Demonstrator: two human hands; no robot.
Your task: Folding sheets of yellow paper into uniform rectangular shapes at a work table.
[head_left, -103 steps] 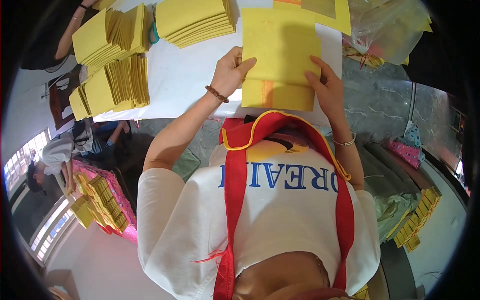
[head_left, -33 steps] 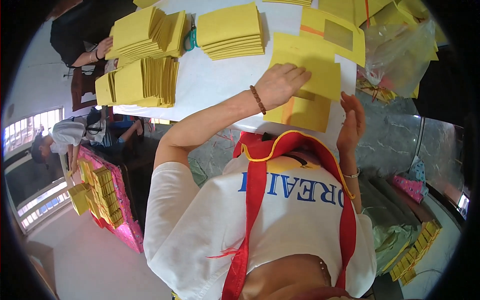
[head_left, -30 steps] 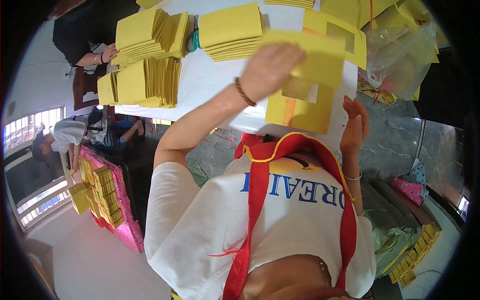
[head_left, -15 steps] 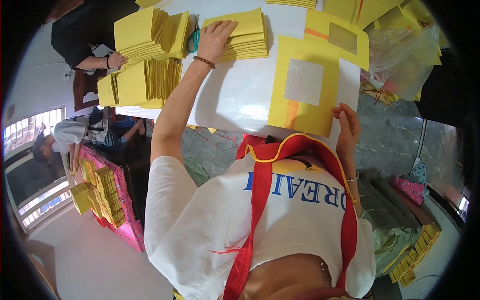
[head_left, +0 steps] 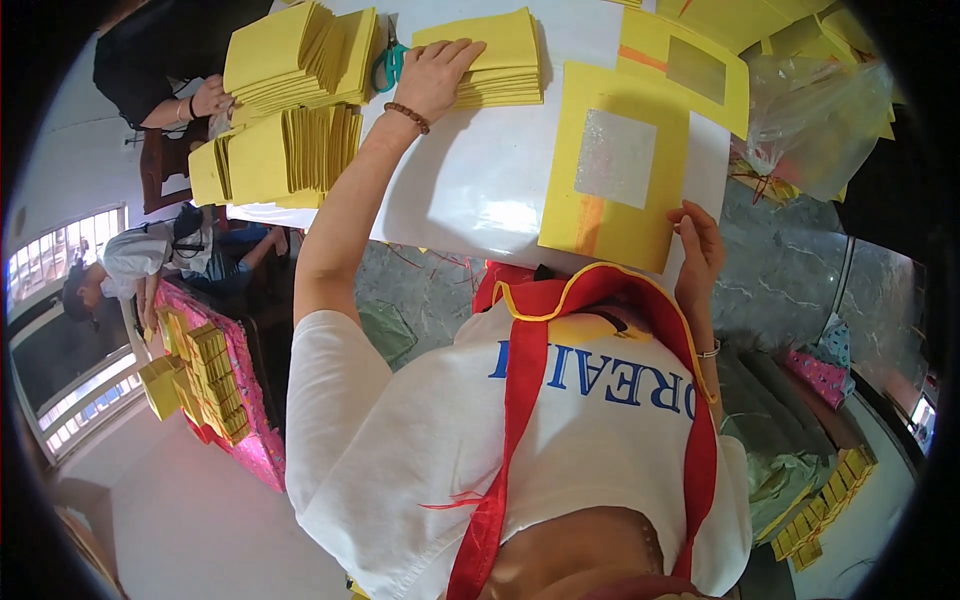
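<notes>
My left hand (head_left: 440,78) lies with fingers stretched over a stack of folded yellow paper pieces (head_left: 508,75) at the far side of the white table. Its fingers rest flat on the top piece. Beside that wrist are teal-handled scissors (head_left: 390,66). My right hand (head_left: 699,240) hovers at the table's near right, fingers loosely bent and apart, its tips close to the edge of a yellow sheet (head_left: 565,180). I cannot tell whether they touch it. The sheet carries a clear window patch (head_left: 615,158) and an orange strip (head_left: 588,226).
More yellow stacks (head_left: 275,160) stand at the table's left, where a co-worker's hand (head_left: 210,97) reaches in. A second windowed sheet (head_left: 735,95) and a clear plastic bag (head_left: 815,120) are at right. Another person works at a pink-covered table (head_left: 262,440) with yellow bundles.
The view has shifted slightly. My left hand stays on the stack, and my right hand keeps its place by the sheet. The co-worker's hand has drawn a little left, away from the stacks.
</notes>
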